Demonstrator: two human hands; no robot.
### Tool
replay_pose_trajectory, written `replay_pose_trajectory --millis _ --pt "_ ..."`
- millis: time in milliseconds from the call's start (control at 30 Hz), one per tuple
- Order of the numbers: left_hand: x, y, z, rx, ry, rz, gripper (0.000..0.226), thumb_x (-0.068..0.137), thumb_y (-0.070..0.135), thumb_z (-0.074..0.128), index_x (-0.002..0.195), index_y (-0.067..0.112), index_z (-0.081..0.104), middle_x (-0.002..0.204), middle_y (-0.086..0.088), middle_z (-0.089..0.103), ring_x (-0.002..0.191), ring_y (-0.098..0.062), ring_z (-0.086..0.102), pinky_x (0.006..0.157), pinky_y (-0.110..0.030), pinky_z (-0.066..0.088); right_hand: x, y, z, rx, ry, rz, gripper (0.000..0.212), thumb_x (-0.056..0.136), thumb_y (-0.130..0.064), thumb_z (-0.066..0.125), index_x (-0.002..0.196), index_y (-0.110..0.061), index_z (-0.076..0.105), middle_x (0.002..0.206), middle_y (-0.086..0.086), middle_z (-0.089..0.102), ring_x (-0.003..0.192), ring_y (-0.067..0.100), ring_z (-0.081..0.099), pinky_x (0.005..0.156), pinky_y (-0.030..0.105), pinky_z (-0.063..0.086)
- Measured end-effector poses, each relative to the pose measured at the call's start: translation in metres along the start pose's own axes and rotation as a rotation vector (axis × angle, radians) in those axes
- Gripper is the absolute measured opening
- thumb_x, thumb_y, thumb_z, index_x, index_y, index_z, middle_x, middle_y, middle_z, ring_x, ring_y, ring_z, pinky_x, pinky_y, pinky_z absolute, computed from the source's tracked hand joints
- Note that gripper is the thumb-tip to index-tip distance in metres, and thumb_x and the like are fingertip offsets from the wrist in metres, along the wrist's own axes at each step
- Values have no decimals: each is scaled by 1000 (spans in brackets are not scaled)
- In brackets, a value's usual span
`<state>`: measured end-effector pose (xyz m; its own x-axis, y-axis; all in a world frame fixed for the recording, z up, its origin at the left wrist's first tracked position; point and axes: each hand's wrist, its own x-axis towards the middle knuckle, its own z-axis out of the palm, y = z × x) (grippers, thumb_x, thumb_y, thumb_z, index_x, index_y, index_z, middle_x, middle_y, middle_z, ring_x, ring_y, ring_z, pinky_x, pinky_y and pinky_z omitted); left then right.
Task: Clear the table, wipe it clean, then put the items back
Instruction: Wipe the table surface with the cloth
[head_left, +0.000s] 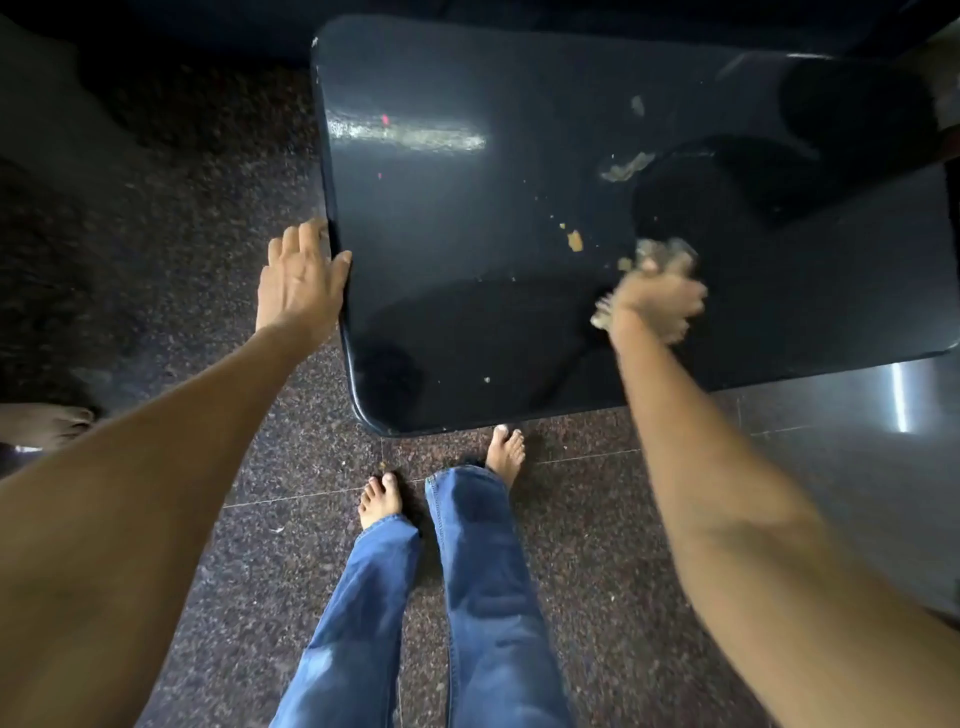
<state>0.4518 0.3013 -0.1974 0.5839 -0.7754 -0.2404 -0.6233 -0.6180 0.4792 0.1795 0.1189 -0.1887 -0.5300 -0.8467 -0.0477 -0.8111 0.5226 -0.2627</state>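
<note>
Nearest the camera: both forearms reach fwd over a speckled stone floor (597, 545); bare feet and jeans legs stand just beside the near edge of the desk (467, 218).

Left hand (301, 283): flat and spread, palm on the left rim of the desk, thumb lying on top. Nothing held. Probable purpose: brace the desk so it does not shift under wiping force.

Right hand (657, 306): motion-blurred, closed around a crumpled greyish cloth (667, 254), pressed to the top near the right-centre. Cloth bunches out ahead of the knuckles and at the wrist. Blur suggests an active stroke; direction cannot be told.

Mid-surface: top is dark, glossy, cleared of items. Tan residue (574, 240) sits just left of the cloth; small crumbs lie scattered toward the near edge.

Farther back: larger smear (626, 166) and one smaller spot beyond it, well apart from the cloth. Far right corner is in shadow; contents unclear.

Status est.: clearing done, wipe step in progress, approx. mid-task. Items for return not in view.
</note>
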Motion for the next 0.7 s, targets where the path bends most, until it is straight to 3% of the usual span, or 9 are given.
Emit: replay_pose_trajectory --millis 133,200,267,333,433,500,600,633,700 --pt "3 12 5 -63 64 -2 43 98 30 38 133 4 38 132 -21 45 121 -39 39 99 -49 33 -130 -52 20 -24 -91 -667 42 78 -27 54 121 -28 51 104 8 54 92 29 52 69 39 44" --pt "5 16 2 -90 93 0 40 98 28 36 130 3 41 131 -22 47 119 -39 40 99 -47 32 -189 -50 20 10 -251 -1020 41 80 -26 55 121 -25 55 98 6 55 88 28 52 66 39 41" --pt "9 17 -3 -58 89 5 40 99 28 35 128 3 41 130 -22 48 117 -41 40 97 -48 33 -202 -36 14 5 -440 -1330 40 82 -24 60 122 -22 58 100 8 57 90 28 52 70 40 43" --pt "14 15 -9 -1 72 31 40 98 29 35 128 3 41 130 -21 47 117 -41 40 95 -49 34 -170 -16 8 11 -474 -1527 41 79 -22 66 120 -20 61 103 10 60 91 28 55 74 38 45" --pt "21 13 -15 -19 87 40 39 98 29 36 127 4 42 129 -21 48 116 -41 41 94 -50 35 -103 25 -6 13 -331 -1327 39 78 -18 62 117 -19 63 100 13 61 86 33 57 72 41 49" --pt "23 9 -13 -27 101 45 38 99 30 35 125 4 43 127 -21 49 116 -40 42 94 -48 35 -62 33 -11 -6 -259 -980 41 82 -18 56 123 -20 60 103 15 58 92 35 54 76 43 47" --pt "23 3 -7 -117 78 7 37 99 29 35 121 3 49 121 -20 56 111 -35 49 93 -41 36 -51 -8 6 56 -161 -385 44 86 -23 54 130 -24 54 115 13 53 106 33 49 86 42 44" --pt "22 4 -5 -235 96 -72 37 99 30 36 117 3 53 116 -20 61 105 -32 54 89 -37 39 -61 -24 12 67 -140 -306 44 87 -25 54 131 -24 53 116 12 52 108 31 48 87 42 44" --pt "20 10 -6 -660 131 -357 42 99 34 36 109 2 62 108 -17 67 89 -24 60 82 -32 45 -87 -39 20 78 -147 -402 45 87 -25 53 132 -24 51 117 10 51 108 29 47 87 42 41"
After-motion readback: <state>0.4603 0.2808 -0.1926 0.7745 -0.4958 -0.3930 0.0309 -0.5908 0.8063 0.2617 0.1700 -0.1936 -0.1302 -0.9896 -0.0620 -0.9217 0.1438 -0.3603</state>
